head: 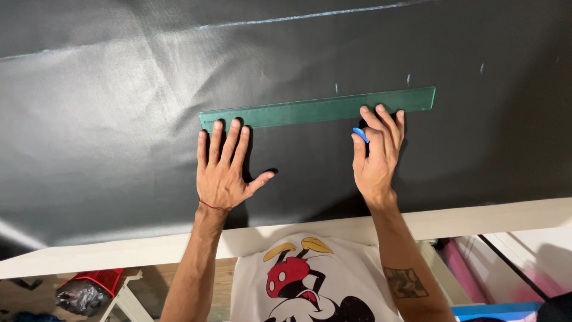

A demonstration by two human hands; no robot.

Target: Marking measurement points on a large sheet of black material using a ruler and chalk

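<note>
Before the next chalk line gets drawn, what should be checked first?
1. Ruler lying flat on the black fabric: ok.
2. Left hand pressing the ruler's left end with its fingers: ok.
3. Blue chalk held in the right hand: ok.
4. Ruler edge lined up with the small chalk ticks: cannot tell.
5. Fabric smooth under the ruler: ok there; creases show further left.
6. Chalk edge sharp: cannot tell.
</note>
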